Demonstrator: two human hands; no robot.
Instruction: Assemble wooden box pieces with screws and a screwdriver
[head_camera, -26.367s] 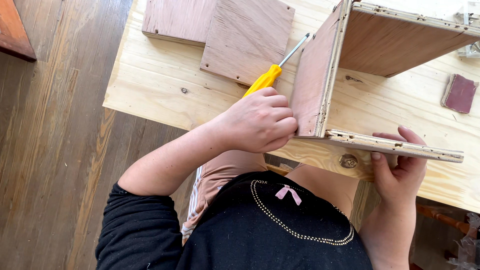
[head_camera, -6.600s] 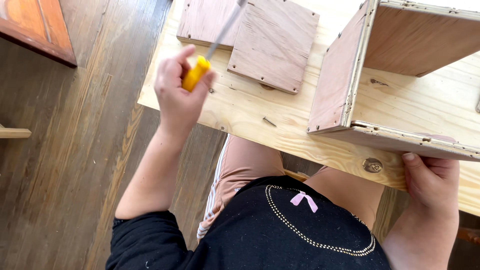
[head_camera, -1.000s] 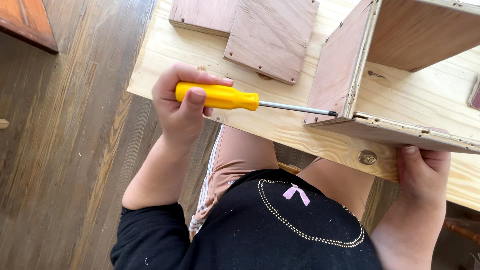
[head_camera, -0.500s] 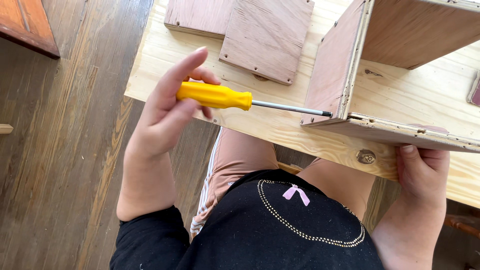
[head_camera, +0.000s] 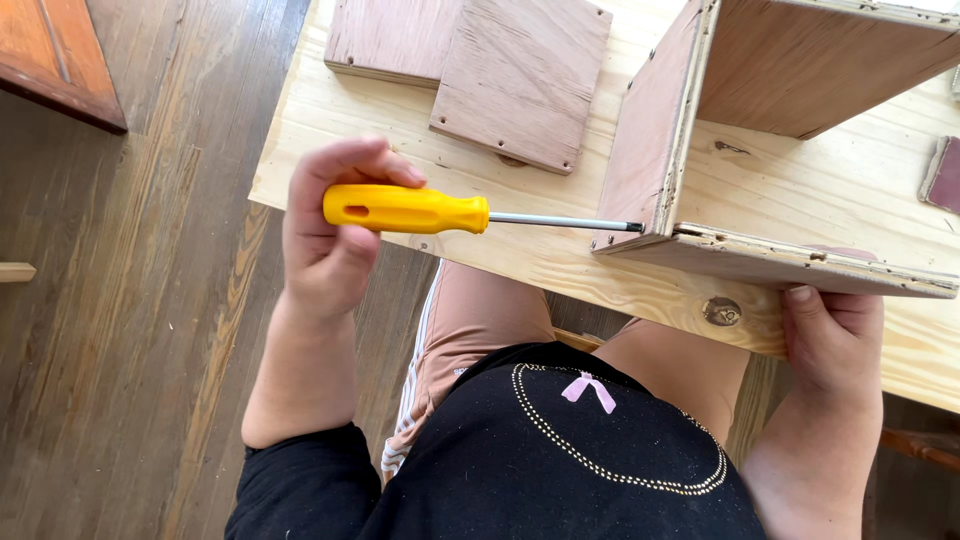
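Pale pine table (head_camera: 330, 110) over dark floorboards carries the work: the left hand (head_camera: 325, 245) is closed loosely around the yellow handle of a screwdriver (head_camera: 405, 208), held level with its tip at the lower corner of an open plywood box (head_camera: 690, 150), while the right hand (head_camera: 830, 335) presses its fingers up against the box's near panel at the table edge. With so loose a hold the tip could slip off the screw and gouge the panel. If the right hand gives, the box may shift toward the two loose boards (head_camera: 520, 85) behind.
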